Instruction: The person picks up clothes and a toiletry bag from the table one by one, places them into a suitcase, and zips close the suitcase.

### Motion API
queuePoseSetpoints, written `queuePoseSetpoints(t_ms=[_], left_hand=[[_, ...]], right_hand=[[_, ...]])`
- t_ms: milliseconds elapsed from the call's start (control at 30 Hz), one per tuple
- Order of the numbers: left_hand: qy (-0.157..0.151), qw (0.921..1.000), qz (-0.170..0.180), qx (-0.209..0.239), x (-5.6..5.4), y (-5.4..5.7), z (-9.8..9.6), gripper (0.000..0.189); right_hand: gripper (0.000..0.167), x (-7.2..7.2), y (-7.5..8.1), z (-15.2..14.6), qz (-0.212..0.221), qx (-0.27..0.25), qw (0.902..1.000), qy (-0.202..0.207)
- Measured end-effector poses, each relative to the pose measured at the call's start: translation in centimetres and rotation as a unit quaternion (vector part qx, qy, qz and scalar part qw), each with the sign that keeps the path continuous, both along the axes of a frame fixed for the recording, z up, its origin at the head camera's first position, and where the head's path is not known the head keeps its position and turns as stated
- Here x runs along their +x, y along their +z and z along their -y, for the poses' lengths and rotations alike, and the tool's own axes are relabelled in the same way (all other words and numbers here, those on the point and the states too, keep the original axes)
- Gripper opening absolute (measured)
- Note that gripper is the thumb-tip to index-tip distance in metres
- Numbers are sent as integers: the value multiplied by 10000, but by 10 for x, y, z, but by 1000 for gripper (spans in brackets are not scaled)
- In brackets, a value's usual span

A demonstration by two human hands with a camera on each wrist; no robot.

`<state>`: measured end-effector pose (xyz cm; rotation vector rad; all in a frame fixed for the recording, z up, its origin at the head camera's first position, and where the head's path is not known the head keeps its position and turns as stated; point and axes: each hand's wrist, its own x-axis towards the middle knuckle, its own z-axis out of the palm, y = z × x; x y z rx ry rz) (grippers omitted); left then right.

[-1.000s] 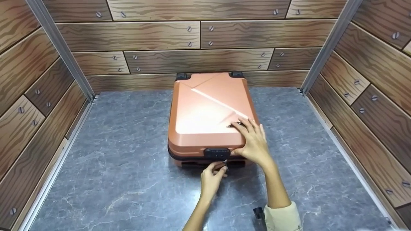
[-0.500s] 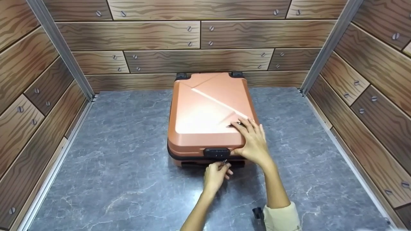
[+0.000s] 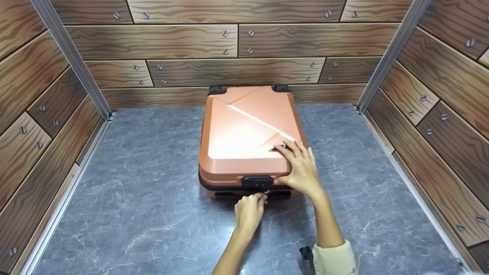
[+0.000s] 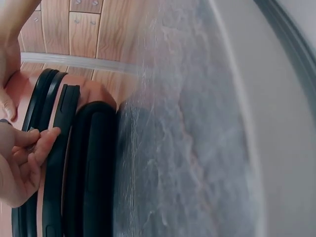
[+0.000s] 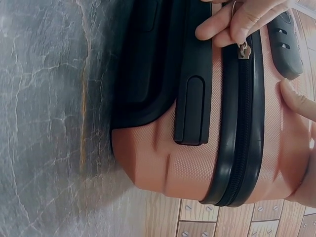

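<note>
Item: one copper-pink suitcase [image 3: 244, 126], lying flat on the grey marbled surface [image 3: 153, 160], black corner pieces [image 3: 215, 90] toward the plank-patterned wall [image 3: 191, 42], lock end toward the person.

Step in hand, by my judgement: working the zipper pull [image 5: 244, 51], just beneath the black combination lock [image 3: 257, 181]. Zipper teeth [image 5: 243, 113] look meshed where visible.

Next move seems to call for a firm pinch and a pull along the track, shell steadied; direction cannot be told.

Left hand [image 3: 248, 214]: reaching up from below, fingers curled, thumb and finger pinching the pull.

Right hand [image 3: 301, 172]: laid over the near right corner of the lid, fingers spread and extended, gripping nothing, thumb beside the lock; forearm angled in from the lower right, pale sleeve [image 3: 334, 258] behind.
</note>
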<state>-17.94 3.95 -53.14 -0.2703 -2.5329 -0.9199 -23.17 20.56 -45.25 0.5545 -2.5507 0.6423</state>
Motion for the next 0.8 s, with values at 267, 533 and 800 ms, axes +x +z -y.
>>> queuePoseSetpoints(t_ms=[267,533,800], left_hand=[[-167,9996,114,185,0,0,6,11],[-134,9998,62,146,1,2,10,10],[-109,9999,-7,61,1,1,12,10]], right_hand=[[101,0,1,-1,34,130,9999,17],[101,0,1,-1,15,32,10000,44],[99,-1,1,-2,72,76,9999,42]])
